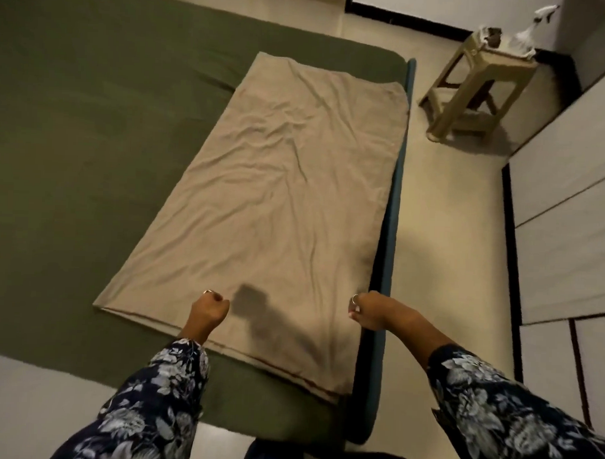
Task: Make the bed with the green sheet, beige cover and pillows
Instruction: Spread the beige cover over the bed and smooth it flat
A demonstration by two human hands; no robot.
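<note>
The green sheet (84, 146) is spread flat over the bed. A creased beige cover (278, 194) lies folded in a long rectangle along the bed's right side, its near hem close to the foot. My left hand (207, 310) hovers over the cover's near end with fingers curled into a fist, casting a shadow on the cloth beside it. My right hand (370, 312) is also curled, held over the cover's right edge by the bed's side. Neither hand visibly holds cloth. No pillows are in view.
A blue mattress edge (394, 198) runs along the bed's right side. Beyond it is pale floor (441, 234), a beige plastic stool (470, 87) with white items on top, and white cupboard panels (569, 204) along the right wall.
</note>
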